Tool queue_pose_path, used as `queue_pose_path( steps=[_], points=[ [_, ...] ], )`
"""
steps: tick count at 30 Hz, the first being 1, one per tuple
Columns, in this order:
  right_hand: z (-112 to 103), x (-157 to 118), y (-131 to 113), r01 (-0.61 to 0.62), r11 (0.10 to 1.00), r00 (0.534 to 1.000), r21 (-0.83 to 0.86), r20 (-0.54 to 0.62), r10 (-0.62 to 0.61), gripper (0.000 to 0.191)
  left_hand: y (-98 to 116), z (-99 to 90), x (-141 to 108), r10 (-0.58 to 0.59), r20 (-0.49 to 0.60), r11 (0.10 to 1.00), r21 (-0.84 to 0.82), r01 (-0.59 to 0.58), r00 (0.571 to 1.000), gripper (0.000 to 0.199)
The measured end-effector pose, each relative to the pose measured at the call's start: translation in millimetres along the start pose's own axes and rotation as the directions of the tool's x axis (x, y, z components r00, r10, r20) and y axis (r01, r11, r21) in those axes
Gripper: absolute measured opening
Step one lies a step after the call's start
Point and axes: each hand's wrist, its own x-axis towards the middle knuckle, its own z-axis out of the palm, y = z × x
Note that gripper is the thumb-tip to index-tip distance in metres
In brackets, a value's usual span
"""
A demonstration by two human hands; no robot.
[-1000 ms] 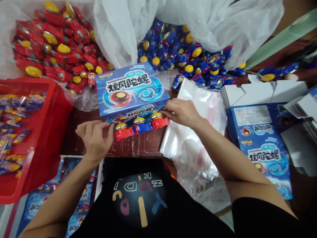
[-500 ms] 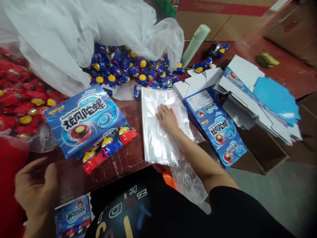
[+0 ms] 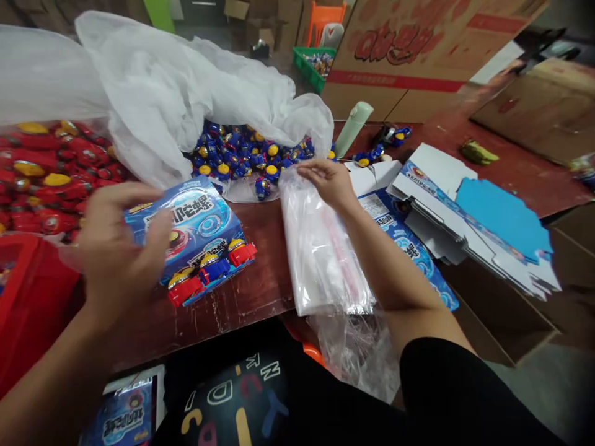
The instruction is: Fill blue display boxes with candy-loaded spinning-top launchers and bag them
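Forearm (image 3: 395,266) aslant, right grip (image 3: 331,181) at bags (image 3: 309,266)

Pale green cylindrical bottle (image 3: 354,131): near large brown red-striped cardboard carton (image 3: 390,65)
Green plastic crate (image 3: 307,73): background, left of carton
Orange chair (image 3: 325,12): behind crate
Yellow-green lump (image 3: 478,152): right of bottle, maybe peel

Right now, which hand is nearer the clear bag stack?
Right. Right hand at the far end of the clear bag stack; left hand left of it, near the blue box.
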Motion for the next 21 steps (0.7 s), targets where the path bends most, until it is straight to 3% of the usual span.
queue_pose_path(
  steps=[2,3,6,8,10,12,17,19,21],
  points=[
    [-16,28,-61,0.170,0.985,0.985,0.039,-0.043,-0.168,0.024,31,28.0,29,0.005,0.074,0.985,-0.172,0.008,0.997,0.037],
    [-23,42,-95,0.241,0.970,0.969,0.036,-0.069,-0.238,0.023,46,43.6,43,-0.055,0.141,0.951,-0.295,0.095,0.989,0.046],
    [-39,77,-182,0.409,0.912,0.907,-0.021,-0.094,-0.409,0.015,76,79.4,82,-0.203,0.337,0.738,-0.565,0.370,0.920,0.054],
    [-49,95,-215,0.451,0.891,0.886,-0.049,-0.094,-0.453,0.013,80,82.2,101,-0.265,0.320,0.617,-0.669,0.415,0.910,0.043],
    [-61,111,-225,0.437,0.899,0.890,-0.023,-0.137,-0.435,0.017,70,65.8,113,-0.338,0.214,0.553,-0.743,0.377,0.916,0.035],
    [-74,123,-220,0.420,0.905,0.894,0.067,-0.206,-0.399,0.022,52,36.4,121,-0.391,0.119,0.535,-0.778,0.330,0.913,0.031],
    [-91,116,-202,0.453,0.835,0.881,0.311,-0.295,-0.369,0.042,8,-40.2,126,-0.491,-0.109,0.599,-0.763,0.244,0.865,0.035],
    [-88,99,-200,0.535,0.788,0.845,0.305,-0.184,-0.502,0.067,-1,-62.3,125,-0.522,-0.141,0.601,-0.760,0.246,0.841,0.040],
    [-75,84,-197,0.646,0.722,0.740,0.246,0.032,-0.672,0.096,-7,-80.0,125,-0.532,-0.127,0.597,-0.757,0.264,0.837,0.045]
  ],
)
